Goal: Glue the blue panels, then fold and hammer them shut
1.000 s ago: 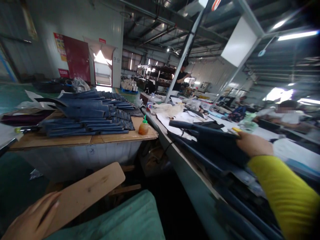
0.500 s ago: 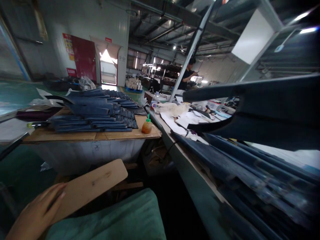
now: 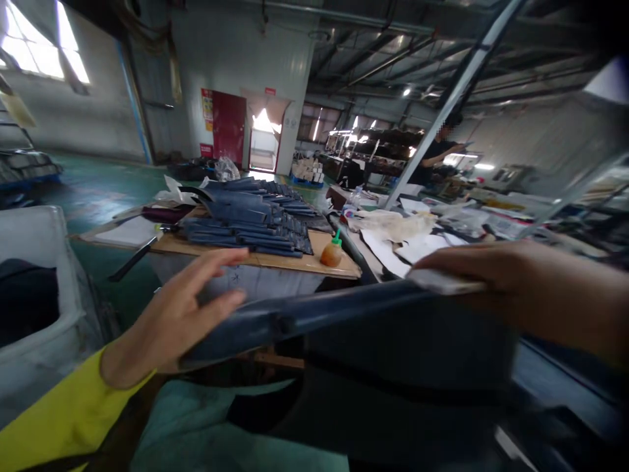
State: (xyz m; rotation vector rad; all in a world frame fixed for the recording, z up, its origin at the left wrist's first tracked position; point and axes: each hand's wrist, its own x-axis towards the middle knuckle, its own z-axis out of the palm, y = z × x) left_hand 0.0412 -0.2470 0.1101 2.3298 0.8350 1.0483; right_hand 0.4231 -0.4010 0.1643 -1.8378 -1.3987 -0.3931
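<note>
Gripping a dark blue piece of material (image 3: pixel 393 347) and a small pale item (image 3: pixel 445 282) at its upper edge, a worker's right hand (image 3: pixel 496 272) held the piece across the foreground, partly over a green cloth (image 3: pixel 211 429). The right fingers were closed on that edge, the hand blurred. The left hand (image 3: pixel 171 314), in a yellow sleeve (image 3: pixel 63 419), hung near the piece's left end, fingers wide and thumb apart; whether it touched the material could not be told. At left stood a white bin (image 3: pixel 29 236) with dark material (image 3: pixel 24 301) inside. Beyond the hands, a cardboard-topped table (image 3: pixel 295 263) carried a pile of overlapping blue pieces (image 3: pixel 246 216), with a green-capped bottle (image 3: pixel 331 253) of amber liquid near its right corner. To the right, white sheets (image 3: pixel 386 248) lay on a second table. Farther back, a person (image 3: pixel 433 152) in a dark top stood by a slanted post (image 3: pixel 451 108). A red door (image 3: pixel 228 131) flanked a bright doorway (image 3: pixel 264 149) in the far wall.
</note>
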